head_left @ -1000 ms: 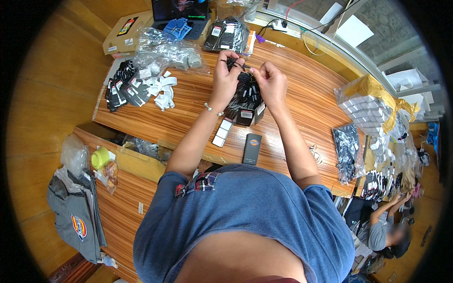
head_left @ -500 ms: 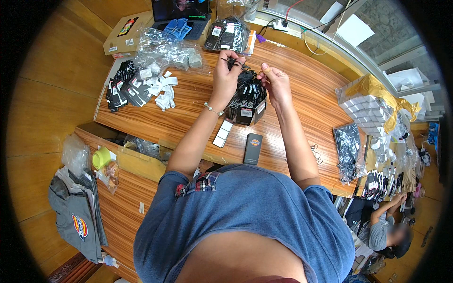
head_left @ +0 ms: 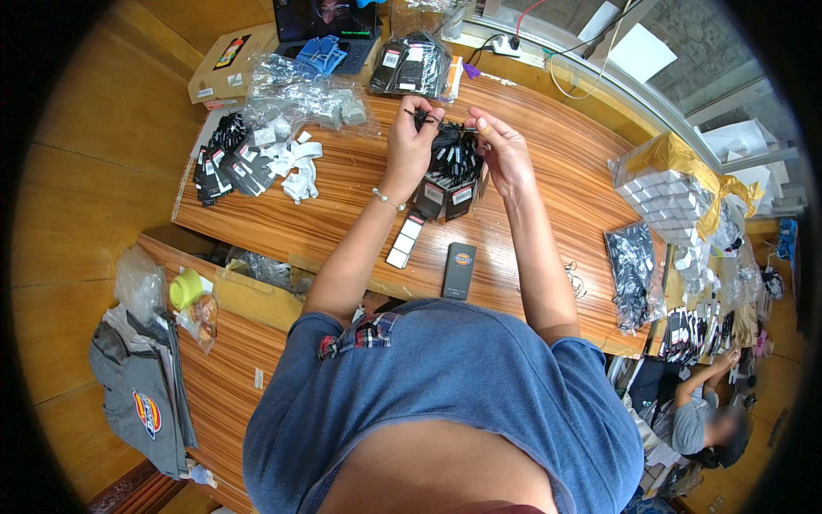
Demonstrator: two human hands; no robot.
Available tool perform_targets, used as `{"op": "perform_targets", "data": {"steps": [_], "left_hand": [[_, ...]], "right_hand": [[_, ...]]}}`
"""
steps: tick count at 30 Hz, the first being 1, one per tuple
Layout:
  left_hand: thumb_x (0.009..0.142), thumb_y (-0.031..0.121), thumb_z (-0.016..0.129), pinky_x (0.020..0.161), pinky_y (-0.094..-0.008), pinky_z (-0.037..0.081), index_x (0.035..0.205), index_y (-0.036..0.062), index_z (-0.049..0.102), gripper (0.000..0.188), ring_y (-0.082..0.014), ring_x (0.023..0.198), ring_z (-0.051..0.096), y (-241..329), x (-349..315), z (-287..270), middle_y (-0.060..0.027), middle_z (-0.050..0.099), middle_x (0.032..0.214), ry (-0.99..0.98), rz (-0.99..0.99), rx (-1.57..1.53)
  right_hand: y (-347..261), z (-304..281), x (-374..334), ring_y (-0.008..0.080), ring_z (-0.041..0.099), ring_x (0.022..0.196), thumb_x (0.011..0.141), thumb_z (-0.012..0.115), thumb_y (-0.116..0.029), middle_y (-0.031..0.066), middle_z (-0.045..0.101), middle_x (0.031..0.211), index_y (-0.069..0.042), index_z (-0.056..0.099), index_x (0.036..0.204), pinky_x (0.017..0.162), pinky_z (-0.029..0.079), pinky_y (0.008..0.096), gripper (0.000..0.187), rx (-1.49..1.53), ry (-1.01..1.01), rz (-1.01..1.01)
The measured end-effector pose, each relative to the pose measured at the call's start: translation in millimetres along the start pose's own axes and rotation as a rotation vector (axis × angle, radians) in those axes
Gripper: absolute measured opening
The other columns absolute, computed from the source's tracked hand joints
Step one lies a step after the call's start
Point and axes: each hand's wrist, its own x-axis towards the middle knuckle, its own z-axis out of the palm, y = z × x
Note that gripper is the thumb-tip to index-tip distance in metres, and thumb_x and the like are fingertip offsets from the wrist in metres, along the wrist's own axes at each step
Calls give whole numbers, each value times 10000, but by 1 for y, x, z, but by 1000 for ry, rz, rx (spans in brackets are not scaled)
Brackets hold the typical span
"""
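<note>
A bunch of black hang tags (head_left: 447, 199) with white labels hangs from its black strings (head_left: 452, 158) in front of me, low over the table. My left hand (head_left: 409, 147) is closed in a pinch on the strings at their upper left. Across from it, my right hand (head_left: 505, 152) pinches a dark strand at the top right of the bunch, thumb and forefinger together. A strip of white stickers (head_left: 406, 243) lies just below the tags. Nearer to me a single black hang tag (head_left: 460, 269) lies flat on the table.
More black tags (head_left: 235, 167) and crumpled white scraps (head_left: 298, 170) lie to the left. Bagged tags (head_left: 413, 64) and a laptop (head_left: 330, 30) stand at the back. A taped stack of white boxes (head_left: 659, 193) is on the right. Another person (head_left: 698, 420) works at lower right.
The hanging tags have swung and spread, so two labels now face me side by side. My right hand has shifted slightly, its fingertips closer to my left hand.
</note>
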Motion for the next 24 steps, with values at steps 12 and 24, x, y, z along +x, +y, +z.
{"op": "perform_targets", "data": {"steps": [12,24], "left_hand": [[874,119,492,410,-165,349,936,106,393,117,-43,507,391,31,17,2,-33,469,730,-75,-217,-400],[840,56,528,651,-289,518,1010,70,376,228,-119,707,527,43,34,6,-72,489,883,-355,-333,-388]], "right_hand": [[15,-4,4,189,496,841,630,743,-222,80,619,865,-91,616,1053,786,400,298,461,-845,-63,-547],[21,5,3,187,487,736,602,761,-209,97,619,776,-67,659,935,726,412,310,376,-838,36,-523]]}}
